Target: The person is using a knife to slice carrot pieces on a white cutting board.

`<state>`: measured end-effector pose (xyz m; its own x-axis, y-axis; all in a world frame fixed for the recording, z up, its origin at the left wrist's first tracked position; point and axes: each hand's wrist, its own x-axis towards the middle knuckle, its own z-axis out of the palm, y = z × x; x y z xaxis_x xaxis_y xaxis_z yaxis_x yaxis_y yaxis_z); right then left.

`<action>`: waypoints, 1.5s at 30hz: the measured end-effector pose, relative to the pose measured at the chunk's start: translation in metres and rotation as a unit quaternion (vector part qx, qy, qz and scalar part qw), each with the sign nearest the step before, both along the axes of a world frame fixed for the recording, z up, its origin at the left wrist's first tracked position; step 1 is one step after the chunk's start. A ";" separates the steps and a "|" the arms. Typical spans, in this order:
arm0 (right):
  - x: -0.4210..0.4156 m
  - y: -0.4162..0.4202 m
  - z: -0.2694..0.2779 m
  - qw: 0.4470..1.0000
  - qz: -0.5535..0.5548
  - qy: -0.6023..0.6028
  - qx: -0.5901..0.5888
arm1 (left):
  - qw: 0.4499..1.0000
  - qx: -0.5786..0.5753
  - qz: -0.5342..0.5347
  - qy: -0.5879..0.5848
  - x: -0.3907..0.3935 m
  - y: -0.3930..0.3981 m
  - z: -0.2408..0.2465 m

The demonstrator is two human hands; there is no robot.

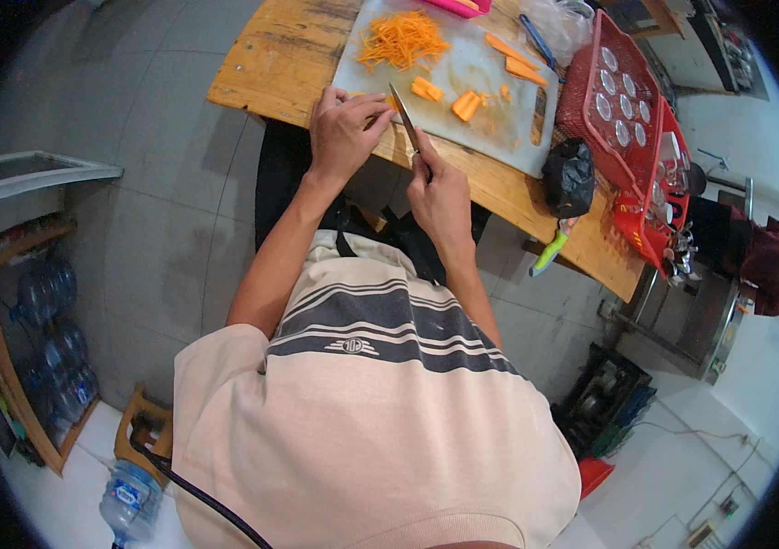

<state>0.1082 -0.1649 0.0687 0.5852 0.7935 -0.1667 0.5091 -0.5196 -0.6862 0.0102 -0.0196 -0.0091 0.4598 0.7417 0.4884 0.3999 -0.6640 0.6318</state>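
My right hand [441, 185] grips a kitchen knife [404, 118] by its handle, the blade pointing up and left over the near edge of a white plastic cutting board [527, 147]. My left hand [348, 130] rests at the board's near left edge, its fingertips on or beside a bit of orange carrot [391, 103] near the blade; whether they pinch it I cannot tell. On the board lie a heap of shredded carrot [403, 41], short carrot chunks [426, 89], another cut chunk [466, 106] and long carrot pieces [524, 70]. A blue-handled tool [537, 40] lies at the far right.
On the wooden table [279, 62], right of the board, stand a black plastic bag [569, 178], a red basket [582, 103] with clear cups and a red container of utensils [643, 230]. A green-handled knife [549, 252] juts past the near edge. A pink container [461, 8] sits at the top.
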 end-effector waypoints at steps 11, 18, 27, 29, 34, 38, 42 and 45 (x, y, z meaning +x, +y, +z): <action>0.000 0.000 -0.014 0.998 0.042 -0.027 0.038 | 1.000 -0.010 0.004 -0.008 0.000 -0.001 0.000; 0.008 0.011 -0.026 0.994 0.072 -0.058 0.052 | 1.000 -0.001 0.000 0.010 -0.001 -0.002 0.003; 0.021 0.039 -0.040 0.986 -0.006 -0.012 0.168 | 0.999 -0.009 0.010 0.029 0.000 -0.001 0.007; 0.033 0.030 -0.050 0.978 -0.020 0.036 0.203 | 0.999 -0.023 0.005 0.035 0.002 0.001 0.006; 0.048 0.007 -0.028 0.910 -0.030 0.358 0.207 | 0.950 -0.268 -0.067 -0.144 0.015 0.004 0.008; 0.052 -0.007 -0.025 0.906 -0.016 0.365 0.216 | 0.751 -0.575 -0.198 -0.257 0.030 0.003 0.034; 0.051 -0.011 -0.025 0.909 0.004 0.357 0.214 | 0.721 -0.607 -0.215 -0.255 0.038 0.007 0.025; 0.051 -0.013 -0.027 0.907 0.000 0.358 0.221 | 0.717 -0.624 -0.182 -0.254 0.039 0.005 0.026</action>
<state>0.1589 -0.1782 0.0418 0.4520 0.8759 -0.1688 -0.1498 -0.1120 -0.9824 0.0496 -0.0148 0.0171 0.7311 0.6235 -0.2771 -0.1487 0.5419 0.8272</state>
